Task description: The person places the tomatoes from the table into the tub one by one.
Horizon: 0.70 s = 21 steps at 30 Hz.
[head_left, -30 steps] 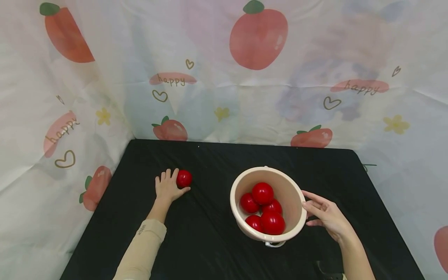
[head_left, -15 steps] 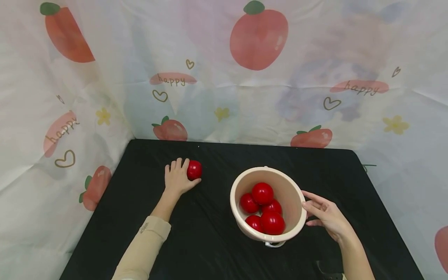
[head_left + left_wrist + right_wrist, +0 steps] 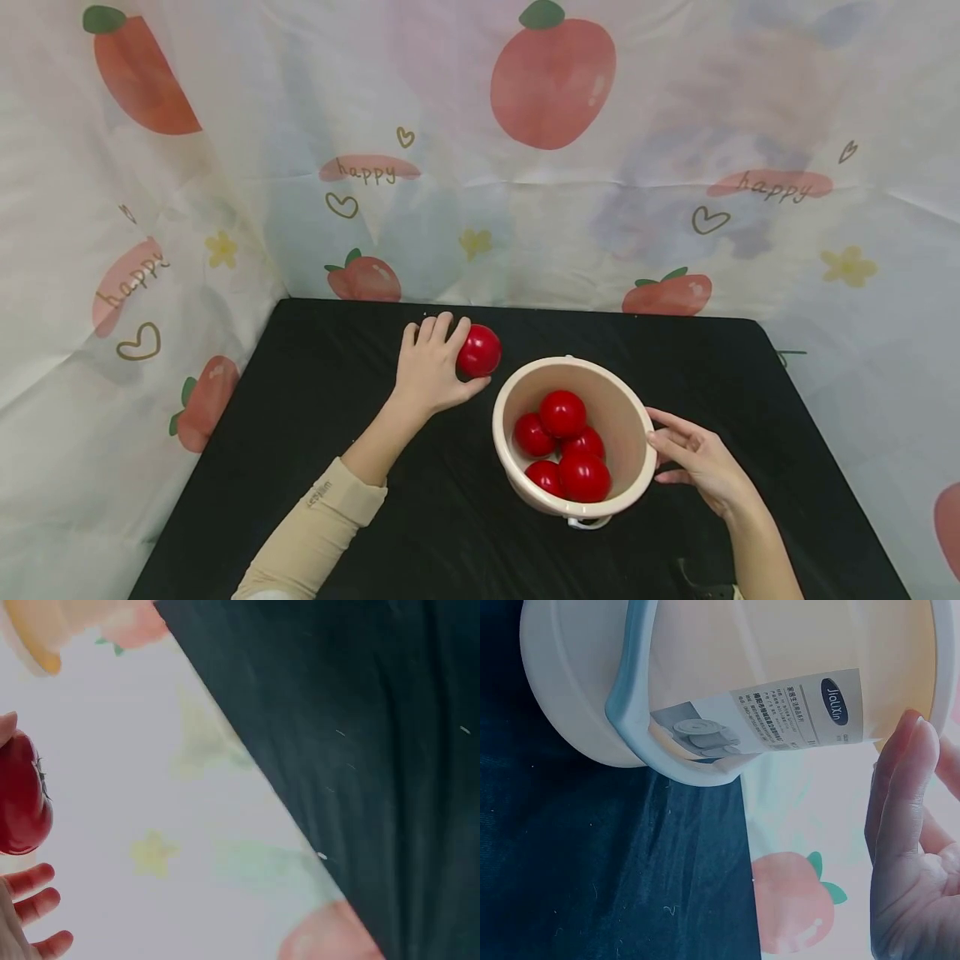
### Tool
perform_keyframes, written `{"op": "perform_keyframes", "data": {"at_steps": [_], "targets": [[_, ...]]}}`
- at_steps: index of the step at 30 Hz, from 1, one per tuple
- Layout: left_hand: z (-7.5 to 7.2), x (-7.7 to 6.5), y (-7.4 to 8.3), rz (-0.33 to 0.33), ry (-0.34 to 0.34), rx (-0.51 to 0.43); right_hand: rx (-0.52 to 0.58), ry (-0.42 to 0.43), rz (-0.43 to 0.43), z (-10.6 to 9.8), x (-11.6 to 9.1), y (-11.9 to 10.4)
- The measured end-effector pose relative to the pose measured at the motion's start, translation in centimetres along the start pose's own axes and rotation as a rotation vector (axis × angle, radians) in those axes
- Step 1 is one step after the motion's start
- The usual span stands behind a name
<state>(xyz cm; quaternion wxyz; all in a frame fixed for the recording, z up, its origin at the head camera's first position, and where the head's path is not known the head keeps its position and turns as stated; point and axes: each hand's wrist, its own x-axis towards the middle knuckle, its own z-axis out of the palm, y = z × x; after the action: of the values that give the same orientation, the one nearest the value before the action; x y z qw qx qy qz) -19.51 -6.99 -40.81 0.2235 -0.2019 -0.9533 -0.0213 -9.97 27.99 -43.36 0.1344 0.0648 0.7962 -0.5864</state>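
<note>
My left hand (image 3: 429, 367) holds a red tomato (image 3: 479, 351) between its thumb and fingers, over the far middle of the table. In the left wrist view the tomato (image 3: 22, 796) shows its stem end, and the other fingers (image 3: 36, 906) are spread below it. A cream bucket (image 3: 504, 475) stands to the right with several red tomatoes (image 3: 583, 477) inside. At its right rim my right hand (image 3: 705, 468) pinches the edge with thumb and fingertips. The right wrist view shows that hand (image 3: 915, 855) against the bucket wall (image 3: 795, 645).
A black cloth (image 3: 315, 400) covers the table. The bucket's pale handle (image 3: 630, 697) hangs down its side beside a printed label (image 3: 795, 712). A white curtain (image 3: 450, 217) with fruit prints closes off the back and left.
My left hand has moved right and away from me, carrying the tomato towards the bucket. The right hand and the bucket have stayed in place.
</note>
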Motion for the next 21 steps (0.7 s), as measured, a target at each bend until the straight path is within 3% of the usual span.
{"op": "perform_keyframes", "data": {"at_steps": [5, 9, 21], "targets": [[-0.7, 0.2, 2.3, 0.117, 0.061, -0.006, 0.021, -0.013, -0.007, 0.0, 0.0, -0.2], [-1.0, 0.2, 4.3, 0.203, 0.061, -0.007, 0.019, -0.014, -0.006, 0.0, -0.1, -0.2], [-0.4, -0.8, 8.9, 0.413, -0.122, 0.089, 0.014, -0.011, -0.012, 0.1, 0.0, 0.0]]}}
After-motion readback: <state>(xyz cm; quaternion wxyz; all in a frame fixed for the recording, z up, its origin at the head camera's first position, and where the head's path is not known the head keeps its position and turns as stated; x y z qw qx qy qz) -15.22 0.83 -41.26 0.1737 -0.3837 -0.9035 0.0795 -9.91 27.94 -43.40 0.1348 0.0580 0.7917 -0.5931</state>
